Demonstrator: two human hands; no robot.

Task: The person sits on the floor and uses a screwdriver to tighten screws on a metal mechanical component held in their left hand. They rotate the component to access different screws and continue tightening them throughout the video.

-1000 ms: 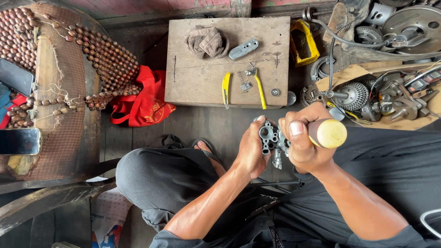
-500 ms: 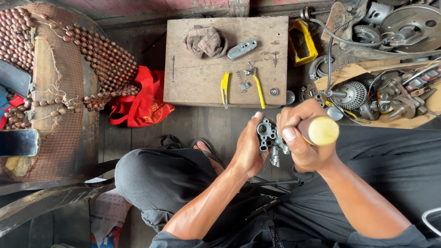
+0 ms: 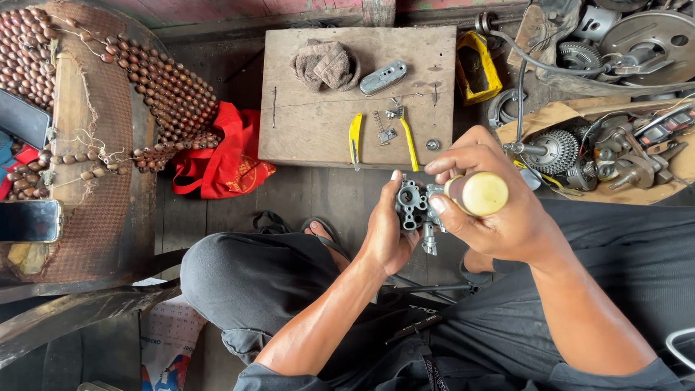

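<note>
part: small grey cast-metal body with round bores and ports [image 3: 414, 206], looks like a carburettor body, held over the lap, just in front of the near edge of the worn wooden board [image 3: 304, 123].
left hand: left hand [image 3: 387, 232] is clamped around the casting from below and the side, thumb tip up by the top edge. Casting sits in the palm, not on any surface.
right hand: right hand [image 3: 499, 210] is closed tight on a screwdriver with a pale round wooden handle [image 3: 479, 193]. Butt of the handle points at the camera; shaft and tip are hidden behind the fist, so I cannot tell which screw it is on.
step, my read: driving or backing out a screw in the casting.
doing it well: keep the driver in line with the screw, push along the axis before turning, let the left hand take the torque. Resting the left wrist on the knee would steady it. Slipped tip is the risk: it would chew the soft screw head or jab the left palm.
loose bits: 1 small spring and a few small metal fittings [image 3: 386, 129] lie on the board between the 2 yellow-handled tools [image 3: 355, 137]. Put any freed screw there, not on the lap.
also on board: crumpled brown-grey rag [image 3: 326, 64] and flat grey metal cover plate [image 3: 383, 77], well apart from the hands.
right side: oily engine parts on brown cardboard [image 3: 579, 156], near the right hand but not touching.
</note>
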